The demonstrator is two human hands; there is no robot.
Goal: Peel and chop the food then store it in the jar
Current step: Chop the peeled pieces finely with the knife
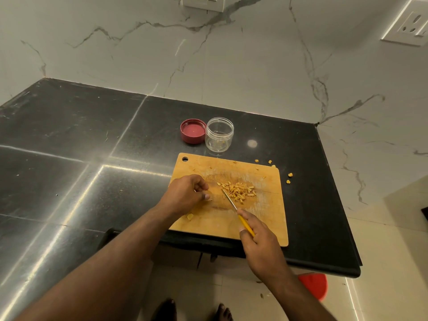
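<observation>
I am looking down at a black worktop with a wooden chopping board near its front edge. The chopping step looks nearly finished: a heap of small yellow chopped pieces lies mid-board. My right hand grips a yellow-handled knife, its tip touching the heap's near-left edge. My left hand rests on the board just left of the heap, fingers curled; whether they pinch a piece I cannot tell. Behind the board stands a clear jar, almost empty, its red lid beside it. Next, I judge, the pieces need gathering into the jar.
</observation>
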